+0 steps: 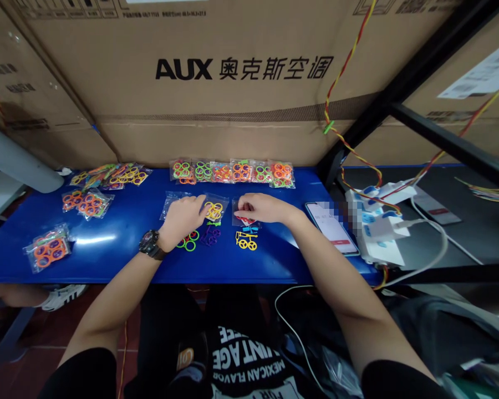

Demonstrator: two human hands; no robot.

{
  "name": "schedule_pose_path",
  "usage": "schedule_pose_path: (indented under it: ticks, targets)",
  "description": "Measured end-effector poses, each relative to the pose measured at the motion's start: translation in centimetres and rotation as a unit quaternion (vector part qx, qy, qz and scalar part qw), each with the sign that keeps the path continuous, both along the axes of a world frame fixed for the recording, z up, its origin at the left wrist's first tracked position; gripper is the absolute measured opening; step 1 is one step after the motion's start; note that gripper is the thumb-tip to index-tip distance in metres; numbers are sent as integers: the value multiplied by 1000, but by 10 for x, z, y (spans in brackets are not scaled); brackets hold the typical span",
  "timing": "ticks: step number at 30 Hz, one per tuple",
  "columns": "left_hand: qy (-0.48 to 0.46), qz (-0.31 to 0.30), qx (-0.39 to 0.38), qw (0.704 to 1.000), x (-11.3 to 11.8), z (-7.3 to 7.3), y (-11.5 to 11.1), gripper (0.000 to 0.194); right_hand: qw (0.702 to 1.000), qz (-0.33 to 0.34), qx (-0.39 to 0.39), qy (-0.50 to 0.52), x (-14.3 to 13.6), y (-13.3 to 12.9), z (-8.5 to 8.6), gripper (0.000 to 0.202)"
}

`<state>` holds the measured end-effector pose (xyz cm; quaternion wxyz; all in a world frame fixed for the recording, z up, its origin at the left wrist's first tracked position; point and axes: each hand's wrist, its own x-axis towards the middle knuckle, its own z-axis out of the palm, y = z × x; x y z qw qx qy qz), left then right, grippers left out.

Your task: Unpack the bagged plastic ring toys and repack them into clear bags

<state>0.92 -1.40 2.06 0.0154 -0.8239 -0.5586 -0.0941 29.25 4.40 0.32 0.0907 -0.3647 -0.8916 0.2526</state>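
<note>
My left hand (184, 216), with a black watch (151, 244) on its wrist, is closed, fingertips at the left edge of a clear plastic bag (221, 200) by yellow rings (213, 211). Part of its grip is hidden. My right hand (254, 208) is curled in a pinch on a small red plastic piece (246, 220), over another clear bag (235, 215). Below the right hand are a blue piece (249, 229) and yellow wheel parts (247, 241). Green rings (190, 242) and purple wheel parts (210, 235) lie between my forearms, below the left hand.
Filled bags (233, 170) line the back of the blue table (108, 260). More lie at left, with orange rings (51, 252) or yellow rings (127, 176). A phone (331, 228) and power strip (376, 221) with cables are at right. A large carton (241, 100) stands behind.
</note>
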Motion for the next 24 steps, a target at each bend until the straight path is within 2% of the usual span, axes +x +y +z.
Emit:
schedule_pose_path:
  ticks: [3,4,6,11,13,17,24]
  targets:
    - [-59,-181,-43,981,-13,0,7,43,1000,-8,25,-1,-2,-7,7,31]
    - [-72,-224,-62,970,-18,1,10,45,999,-14,34,-4,-3,-10,10,32]
    - [-85,-269,-98,954,-26,0,15,54,999,-19,37,-11,-5,-16,16,36]
    - [-64,-295,-213,929,-34,-5,22,69,999,24,-17,-40,-10,-31,19,51]
    - [-56,-293,-234,925,-32,-7,23,70,998,33,-28,-53,-11,-35,16,54]
    - [-70,-279,-236,928,-26,-8,21,66,996,35,-55,-64,-9,-35,12,51]
    - [-99,-281,-194,935,-12,-8,11,52,994,54,-84,-34,0,-27,12,40]
